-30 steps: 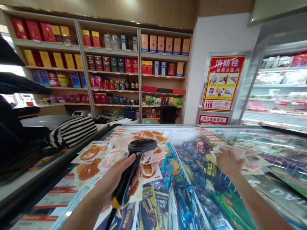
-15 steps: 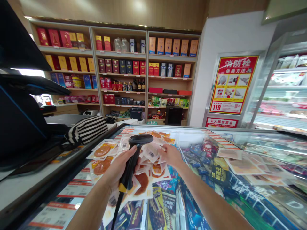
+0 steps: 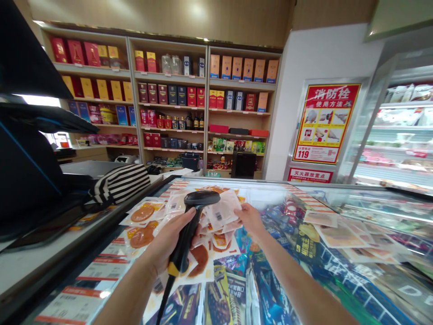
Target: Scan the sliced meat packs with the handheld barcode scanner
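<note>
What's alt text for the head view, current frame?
The left hand grips a black handheld scanner while the right hand holds the edge of a white barcoded packet beside the scanner. More packets lie on a glass-topped display case; stocked shelves and a red sign stand behind.

Scanner (image 3: 188, 231) is smooth plstc, pkts (image 3: 222, 211) glossy film.

The right hand (image 3: 251, 220) has left the far-right pile (image 3: 355, 234) and now holds a barcoded packet (image 3: 228, 208) beside the scanner (image 3: 190, 232).

Open freezer glass (image 3: 284, 225) between left packets (image 3: 210, 229) and right packets (image 3: 355, 237), scanner (image 3: 185, 238) overhanging the former, right forearm (image 3: 291, 271) crossing between
</note>
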Available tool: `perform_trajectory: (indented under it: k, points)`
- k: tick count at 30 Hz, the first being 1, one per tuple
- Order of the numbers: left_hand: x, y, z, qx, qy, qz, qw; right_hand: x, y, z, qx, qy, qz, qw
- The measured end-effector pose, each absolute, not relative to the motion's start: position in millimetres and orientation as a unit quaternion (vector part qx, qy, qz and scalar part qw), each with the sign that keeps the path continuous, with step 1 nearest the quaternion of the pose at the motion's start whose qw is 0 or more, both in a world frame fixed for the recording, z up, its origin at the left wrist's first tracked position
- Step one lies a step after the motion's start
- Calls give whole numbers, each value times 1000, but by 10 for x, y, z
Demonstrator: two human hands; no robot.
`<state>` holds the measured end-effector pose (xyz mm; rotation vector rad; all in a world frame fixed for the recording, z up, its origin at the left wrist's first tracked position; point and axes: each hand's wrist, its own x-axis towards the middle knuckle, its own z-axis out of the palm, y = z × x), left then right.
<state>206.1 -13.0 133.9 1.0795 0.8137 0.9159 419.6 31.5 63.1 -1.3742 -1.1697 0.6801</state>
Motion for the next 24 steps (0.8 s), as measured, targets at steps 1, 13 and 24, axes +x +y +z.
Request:
perform_trajectory:
  k: [1,13,24]
  points:
    - [2068,-139,1343,478,364,408,687,4296,242,611,-569,-474,323,589]
    - [2226,-275,1195,540,319,302,718,5178,-147,345,-597,-379,264,656]
    - [2300,-380,1187,550,286,285,732,5371,-156,343,-602,-320,206,702]
